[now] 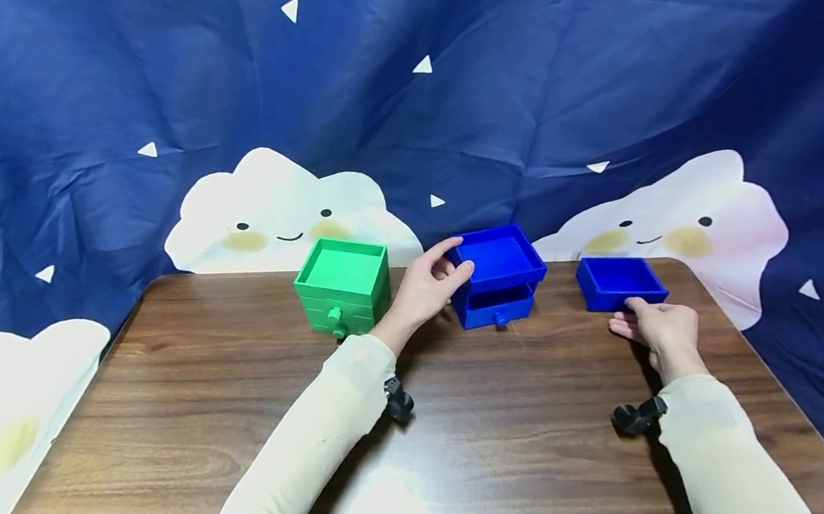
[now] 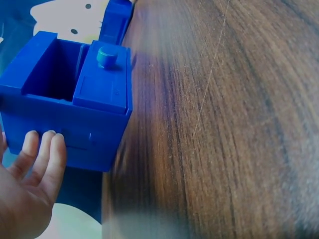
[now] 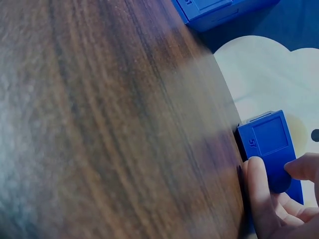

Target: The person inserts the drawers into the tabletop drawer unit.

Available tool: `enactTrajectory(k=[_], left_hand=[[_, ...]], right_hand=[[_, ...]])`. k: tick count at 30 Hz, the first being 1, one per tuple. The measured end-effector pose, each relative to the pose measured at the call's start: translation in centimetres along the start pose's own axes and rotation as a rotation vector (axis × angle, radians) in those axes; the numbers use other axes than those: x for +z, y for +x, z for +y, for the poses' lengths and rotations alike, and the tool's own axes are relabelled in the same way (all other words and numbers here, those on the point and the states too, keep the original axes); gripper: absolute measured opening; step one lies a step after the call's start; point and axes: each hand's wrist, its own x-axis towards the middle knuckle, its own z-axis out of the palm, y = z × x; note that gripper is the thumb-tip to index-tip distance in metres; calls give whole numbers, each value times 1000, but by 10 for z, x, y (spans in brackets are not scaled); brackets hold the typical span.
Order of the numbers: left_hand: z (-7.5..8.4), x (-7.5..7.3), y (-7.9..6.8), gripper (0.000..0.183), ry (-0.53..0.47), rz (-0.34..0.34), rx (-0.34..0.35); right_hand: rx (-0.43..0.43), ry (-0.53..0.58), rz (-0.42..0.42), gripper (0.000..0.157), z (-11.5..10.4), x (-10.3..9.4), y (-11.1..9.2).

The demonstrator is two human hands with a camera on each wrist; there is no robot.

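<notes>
A blue mini drawer cabinet [image 1: 496, 257] stands near the back of the table, with a tray-like top. Its upper slot is a dark gap, and below that a drawer with a round knob [image 2: 106, 58] is in place. My left hand [image 1: 425, 288] rests against the cabinet's left side; in the left wrist view several fingertips [image 2: 57, 142] touch that wall. To the right, my right hand [image 1: 664, 330] pinches the front of a separate blue drawer [image 1: 621, 281] with thumb and fingers. The right wrist view shows a raised mark on this drawer [image 3: 269, 137].
A green mini drawer cabinet [image 1: 340, 283] with two knobs stands left of my left hand. The wooden table [image 1: 215, 404] has its back edge just behind the cabinets. A dark blue curtain [image 1: 368, 102] with cloud shapes hangs behind it.
</notes>
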Motion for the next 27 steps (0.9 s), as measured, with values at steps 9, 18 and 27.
enactTrajectory(k=[9,18,27], left_hand=[[-1,0,0,53,-8,7,3],[-2,2,1,52,-13,10,9],[-1,2,1,52,-7,10,3]], right_hand=[[38,100,-5,13,-1,0,-2],[49,180,-7,11,0,-2,-3],[63,255,1,3,2,-3,-5]])
